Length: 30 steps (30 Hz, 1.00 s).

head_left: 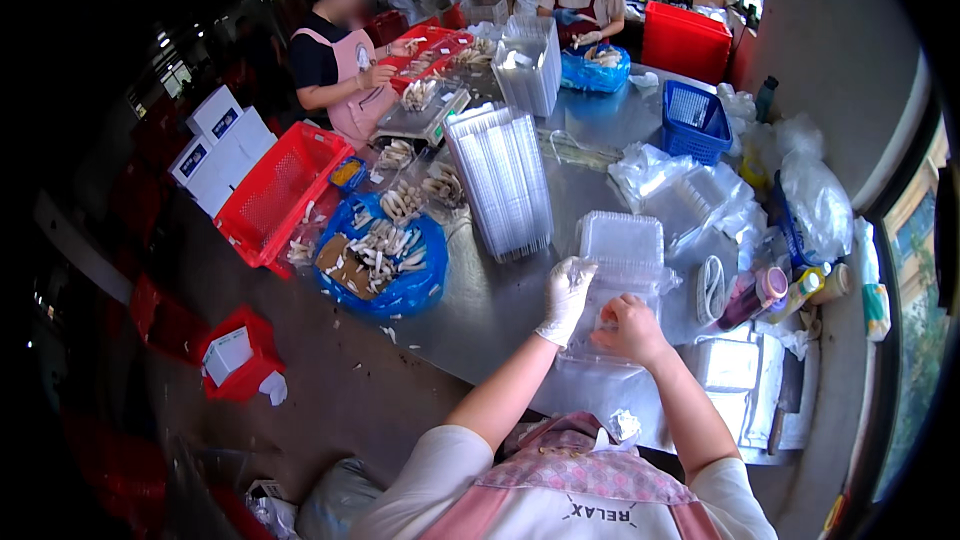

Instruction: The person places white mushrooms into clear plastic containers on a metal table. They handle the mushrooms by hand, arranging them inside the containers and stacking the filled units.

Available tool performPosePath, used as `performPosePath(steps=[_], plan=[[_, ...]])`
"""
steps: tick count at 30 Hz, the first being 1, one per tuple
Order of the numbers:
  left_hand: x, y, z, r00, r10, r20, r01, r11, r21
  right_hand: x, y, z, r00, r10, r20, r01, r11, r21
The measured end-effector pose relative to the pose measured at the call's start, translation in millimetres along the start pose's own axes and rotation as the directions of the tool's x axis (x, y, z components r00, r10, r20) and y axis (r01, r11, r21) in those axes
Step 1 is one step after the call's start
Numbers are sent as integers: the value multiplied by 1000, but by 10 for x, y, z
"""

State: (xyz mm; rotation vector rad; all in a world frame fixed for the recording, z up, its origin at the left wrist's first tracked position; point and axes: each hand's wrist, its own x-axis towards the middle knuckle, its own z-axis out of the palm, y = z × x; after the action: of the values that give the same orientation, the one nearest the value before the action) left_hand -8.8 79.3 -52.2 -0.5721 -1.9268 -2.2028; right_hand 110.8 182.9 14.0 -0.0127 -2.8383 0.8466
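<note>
A clear plastic clamshell box (621, 238) lies open before me on the steel table, its lid turned away from me. My left hand (568, 301), in a white glove, pinches the box at its left edge near the hinge. Bare and with curled fingers, my right hand (631, 328) is over the box's near half. Whether it grips anything there is hidden by the fingers. More clear plastic shows under the near end of the box. A crumpled white wad (624, 424) lies at the table edge by my apron.
Tall stacks of clamshell boxes (499, 184) stand ahead left. Long white mushrooms (386, 247) fill a blue plastic bag (427, 270). Bottles (754, 296) and a knife (776, 431) lie right. Two people (341, 64) work across the table (487, 322), beside red crates (281, 191).
</note>
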Motion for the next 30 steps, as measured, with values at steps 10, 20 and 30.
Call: performPosePath(steps=[10,20,30], plan=[[-57,225,-53,996,-93,15,94,988,-120,-20,104,110,992,103,-76,-96,991,96],[-17,45,-27,998,-65,-1,64,993,-96,43,7,-11,995,80,54,-74,991,-112],[-63,-23,-13,999,-34,0,34,998,-44,342,-24,-80,916,226,332,-142,955,-260]])
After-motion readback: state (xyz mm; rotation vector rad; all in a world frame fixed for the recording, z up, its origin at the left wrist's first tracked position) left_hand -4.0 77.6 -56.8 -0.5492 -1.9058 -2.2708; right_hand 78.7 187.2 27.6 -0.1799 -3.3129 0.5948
